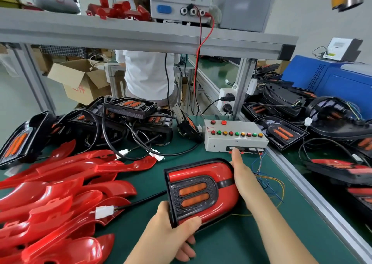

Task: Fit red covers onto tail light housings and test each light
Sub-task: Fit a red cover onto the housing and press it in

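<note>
A tail light (pixel 203 191) with a red cover fitted on its black housing sits in front of me, orange lenses unlit. My left hand (pixel 173 233) grips its near end, thumb on the cover. My right hand (pixel 241 175) holds its far right side, thumb pointing up toward the grey test box (pixel 233 137) with coloured buttons. The light's black cable runs left to a white connector (pixel 103 211) lying on a pile of loose red covers (pixel 60 193). Bare black housings (pixel 128 114) are heaped behind the covers.
More housings and finished lights (pixel 338 169) lie beyond the aluminium rail (pixel 314 195) on the right. A power supply (pixel 181 0) stands on the shelf above, red leads hanging down. A person in a white shirt (pixel 147 74) stands behind the bench. Thin coloured wires (pixel 269 183) trail from the test box.
</note>
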